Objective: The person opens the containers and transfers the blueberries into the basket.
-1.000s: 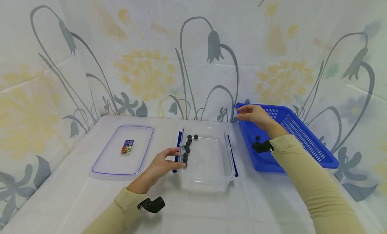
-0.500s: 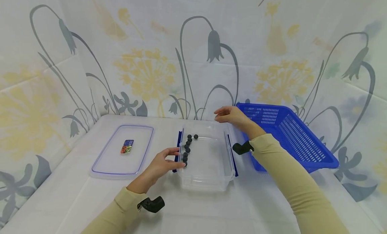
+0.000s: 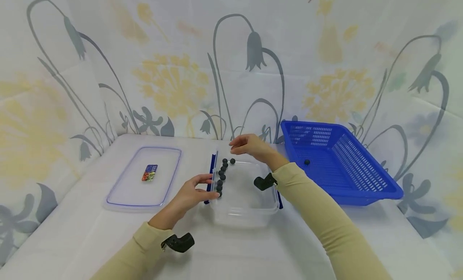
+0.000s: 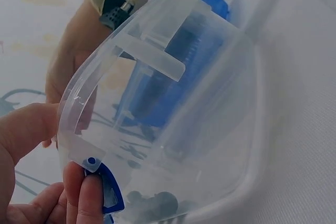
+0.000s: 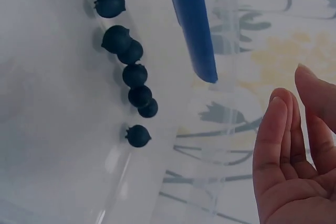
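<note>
My left hand [image 3: 189, 195] grips the left side of a clear plastic food container [image 3: 247, 189], thumb over the rim, fingers by the blue latch [image 4: 110, 187]. Several blueberries [image 5: 136, 74] lie in a wavy row along the container's left inner side, one [image 5: 138, 136] slightly apart at the far end. Over the container's far part hovers my right hand [image 3: 251, 147], its fingers loosely curved. In the right wrist view its thumb and fingertips [image 5: 278, 114] stand a little apart, and no berry shows between them.
A blue slotted basket [image 3: 336, 197] stands to the right with a single blueberry [image 3: 306, 162] inside. Left of the container lies a clear lid [image 3: 141, 195] with a blue edge and a colourful label [image 3: 149, 172]. A flower-patterned cloth [image 3: 173, 87] hangs behind the table.
My right hand has moved left from over the basket to above the container. The left hand keeps its grip on the container. The view has shifted slightly.
</note>
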Tool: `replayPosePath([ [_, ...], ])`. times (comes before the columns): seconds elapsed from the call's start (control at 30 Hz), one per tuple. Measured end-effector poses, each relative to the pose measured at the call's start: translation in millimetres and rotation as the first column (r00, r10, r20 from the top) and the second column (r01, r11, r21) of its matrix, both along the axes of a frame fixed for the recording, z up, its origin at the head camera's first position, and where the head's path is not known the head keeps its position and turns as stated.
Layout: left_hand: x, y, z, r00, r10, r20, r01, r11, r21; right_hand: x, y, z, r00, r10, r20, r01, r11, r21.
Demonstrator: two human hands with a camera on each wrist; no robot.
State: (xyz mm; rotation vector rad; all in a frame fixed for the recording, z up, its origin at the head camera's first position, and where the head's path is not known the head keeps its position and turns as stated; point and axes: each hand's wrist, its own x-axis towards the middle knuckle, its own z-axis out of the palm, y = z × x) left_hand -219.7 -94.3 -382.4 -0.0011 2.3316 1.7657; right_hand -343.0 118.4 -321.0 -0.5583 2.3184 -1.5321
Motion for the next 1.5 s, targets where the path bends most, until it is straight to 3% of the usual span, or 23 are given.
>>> replayPosePath([
  [0.23, -1.6, 0, -0.5, 1.0, 0.002, 0.01, -0.002, 1.0, 0.013, 0.5, -18, -20.7, 0.997, 0.076, 0.032, -0.078, 0.996, 0.053],
  [0.37, -0.8, -1, 1.4, 1.0, -0.012, 0.005, 0.012, 1.0, 0.014, 1.3, -24, -31.5, 0.983, 0.175, 0.05, -0.18, 0.975, 0.129],
  [0.47, -0.5, -2, 2.7, 1.0, -0.026, -0.001, 0.026, 1.0, 0.013, 2.3, -27, -37.9, 0.951, 0.3, 0.081, -0.31, 0.934, 0.179],
  [0.6, -0.8, -5, 3.6, 0.999, -0.026, -0.019, 0.026, 1.0, 0.003, 5.3, -31, -40.7, 0.889, 0.438, 0.135, -0.457, 0.867, 0.199],
  [0.77, -1.9, -3, 2.0, 0.999, -0.034, -0.01, 0.034, 0.999, -0.004, 9.4, -30, -43.0, 0.846, 0.484, 0.224, -0.53, 0.813, 0.242],
  [0.93, -1.5, -1, 0.2, 1.0, -0.018, 0.001, 0.018, 1.0, -0.004, 12.4, -30, -47.6, 0.816, 0.527, 0.239, -0.578, 0.753, 0.313],
  [1.03, -1.4, -1, 0.4, 1.0, -0.014, -0.006, 0.014, 1.0, -0.003, 12.9, -32, -50.4, 0.816, 0.532, 0.225, -0.577, 0.732, 0.363],
  [1.2, -1.9, -2, 0.1, 0.999, -0.029, -0.02, 0.029, 1.0, 0.0, 15.7, -36, -54.5, 0.837, 0.498, 0.227, -0.544, 0.715, 0.439],
  [1.37, 0.2, -2, 0.9, 0.999, -0.031, -0.02, 0.031, 0.999, 0.009, 20.3, -42, -51.9, 0.83, 0.504, 0.239, -0.553, 0.689, 0.468],
  [1.5, 1.4, -2, 2.2, 1.0, -0.022, -0.019, 0.022, 1.0, 0.001, 20.7, -43, -44.0, 0.84, 0.497, 0.219, -0.537, 0.704, 0.464],
])
